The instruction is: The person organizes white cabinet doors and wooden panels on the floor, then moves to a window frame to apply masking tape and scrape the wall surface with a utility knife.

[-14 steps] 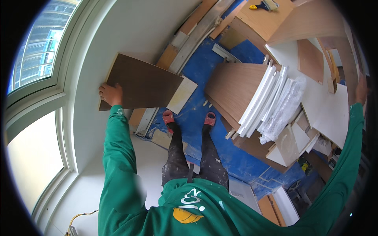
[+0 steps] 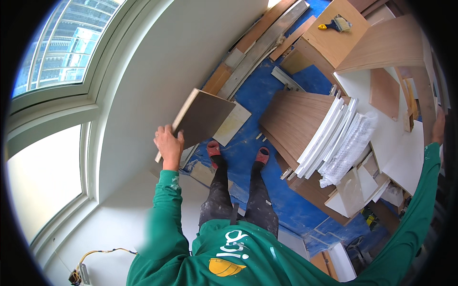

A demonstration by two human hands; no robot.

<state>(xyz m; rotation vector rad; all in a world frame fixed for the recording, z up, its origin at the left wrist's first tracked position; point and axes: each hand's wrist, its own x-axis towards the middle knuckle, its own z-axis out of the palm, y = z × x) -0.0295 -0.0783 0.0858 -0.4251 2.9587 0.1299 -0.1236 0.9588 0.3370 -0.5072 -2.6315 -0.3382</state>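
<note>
My left hand (image 2: pixel 168 145) grips the pale edge of a dark brown board (image 2: pixel 200 119), now tilted up near the white wall. My right hand (image 2: pixel 438 126) is at the far right rim, against a brown wooden panel (image 2: pixel 428 90); its fingers are too unclear to read. A pale square board (image 2: pixel 231 123) lies beyond the dark board. My feet in red slippers stand between that board and a stack of brown panels (image 2: pixel 290 124), topped at its side with white strips (image 2: pixel 320 138) and a bubble-wrapped bundle (image 2: pixel 348 148).
A window (image 2: pixel 57 57) and wall (image 2: pixel 138 86) are on my left. Long planks (image 2: pixel 219 78) lie along the wall on blue floor covering (image 2: pixel 250 81). A brush (image 2: pixel 336 24) rests on a tan box (image 2: pixel 329 43). White panels (image 2: pixel 400 162) and offcuts crowd the right; a yellow cable (image 2: pixel 107 250) is lower left.
My left hand and the dark board have shifted rightward, and the board is tilted more edge-on. The whole view has shifted slightly, with the floor things lower in it.
</note>
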